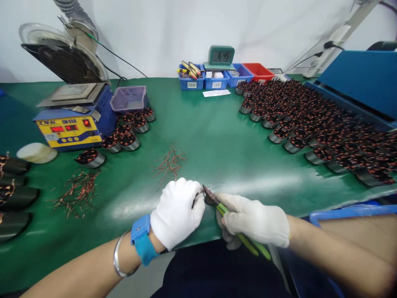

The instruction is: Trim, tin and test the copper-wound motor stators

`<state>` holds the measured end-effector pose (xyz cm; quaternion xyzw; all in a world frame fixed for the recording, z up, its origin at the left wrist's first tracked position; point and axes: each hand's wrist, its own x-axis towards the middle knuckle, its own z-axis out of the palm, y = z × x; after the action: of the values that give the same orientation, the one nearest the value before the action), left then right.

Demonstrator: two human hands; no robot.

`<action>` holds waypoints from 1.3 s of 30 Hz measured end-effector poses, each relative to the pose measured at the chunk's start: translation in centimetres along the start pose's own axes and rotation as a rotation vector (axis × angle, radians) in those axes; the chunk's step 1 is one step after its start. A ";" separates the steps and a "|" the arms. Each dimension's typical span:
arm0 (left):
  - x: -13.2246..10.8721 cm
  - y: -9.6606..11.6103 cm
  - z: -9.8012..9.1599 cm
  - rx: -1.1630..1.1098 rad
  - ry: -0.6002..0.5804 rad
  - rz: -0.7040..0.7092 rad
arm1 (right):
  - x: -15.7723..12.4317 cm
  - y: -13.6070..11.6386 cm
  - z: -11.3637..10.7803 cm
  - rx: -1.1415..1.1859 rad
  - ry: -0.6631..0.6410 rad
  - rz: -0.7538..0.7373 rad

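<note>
My right hand [251, 219], in a white knit glove, grips wire cutters [222, 209] with green handles and dark jaws. The jaws' tips point up and left, close to the fingers of my left hand [180, 209]. That hand is gloved in white too, its fingers curled closed near the table's front edge. What they hold is hidden behind the glove; only a small dark patch shows by the jaws. Beyond my left hand lies a loose pile of thin copper wire clippings [170, 162]. A second, denser pile of clippings [76, 192] lies farther left.
Many wound copper coil cores [285, 136] crowd the right side; several more [128, 140] stand beside the yellow-fronted soldering unit [70, 130]. Larger dark cylinders [18, 198] sit at the left edge. Blue bins [191, 84], a red bin [259, 71] and a clock [221, 56] line the back.
</note>
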<state>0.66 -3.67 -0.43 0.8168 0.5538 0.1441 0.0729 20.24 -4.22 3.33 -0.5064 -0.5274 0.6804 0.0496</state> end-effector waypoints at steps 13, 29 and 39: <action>0.1 -2.9 -2.2 -0.611 0.319 -0.058 | 0.4 -0.9 -0.2 -1.308 0.574 -0.346; 1.8 -3.8 -0.6 -0.680 0.518 -0.209 | 3.6 -1.4 -7.1 -1.181 1.007 -0.583; 3.8 -8.0 -2.6 0.019 0.667 -0.302 | 2.5 0.2 -11.7 -1.274 1.158 -0.096</action>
<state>-5.95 2.77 0.37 0.6346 0.6627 0.3850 -0.0990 27.85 4.97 2.40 -0.6820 -0.7211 -0.1133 0.0459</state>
